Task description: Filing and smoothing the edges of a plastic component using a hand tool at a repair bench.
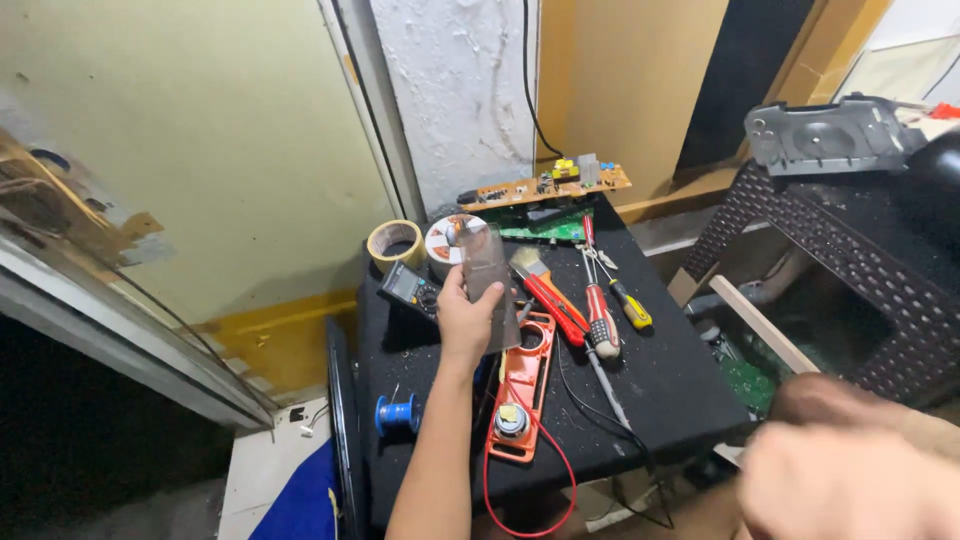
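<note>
A person's left hand (466, 318) reaches over a black bench (670, 375), fingers closed around a clear plastic strip (488, 272) held upright above the clutter. Just beyond the strip sit a tape roll (396, 242), a solder reel (452, 238) and a multimeter (408, 287). To the right lie a red-handled brush (545, 288), a red screwdriver (600, 318) and a yellow one (631, 305); an orange tool tray (523, 385) rests below the hand, with a blue wire spool (398, 412) near the bench's front. Circuit boards (545, 187) lean at the back. The right hand (845, 485) is blurred at the lower right corner, possibly curled; whether it grips anything cannot be told.
</note>
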